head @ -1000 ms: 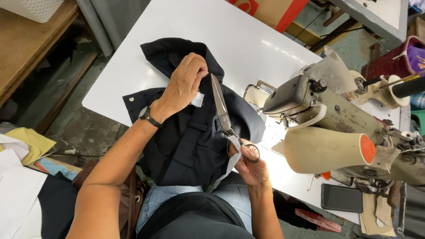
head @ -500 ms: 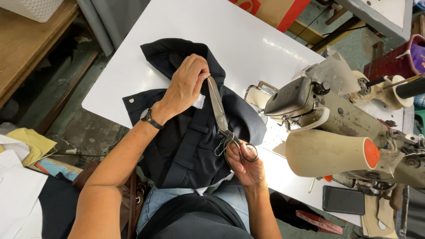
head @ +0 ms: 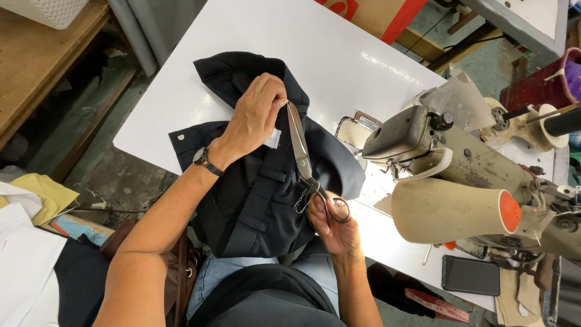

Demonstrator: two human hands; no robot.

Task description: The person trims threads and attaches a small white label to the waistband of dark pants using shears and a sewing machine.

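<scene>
Here: dark garment (head: 260,200), soft, limp, likely light, draped over white table (head: 339,54) edge and lap. Left hand (head: 254,118) pinches fabric fold near white label. Right hand (head: 336,227) grips scissors (head: 305,166) by loops, blades nearly closed at fold. Sewing machine (head: 460,181) just beside.

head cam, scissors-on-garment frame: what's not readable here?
- Scissors tips: head view, hidden behind the left hand, so whether the blades are cutting the dark garment or only a thread cannot be told.
- White tag: mostly covered by the left hand, too small to read.
- Right hand: fingers in the handle loops, grip partly hidden.
- Sewing machine: cut off at the right edge; its needle area is hidden by its own head.
</scene>
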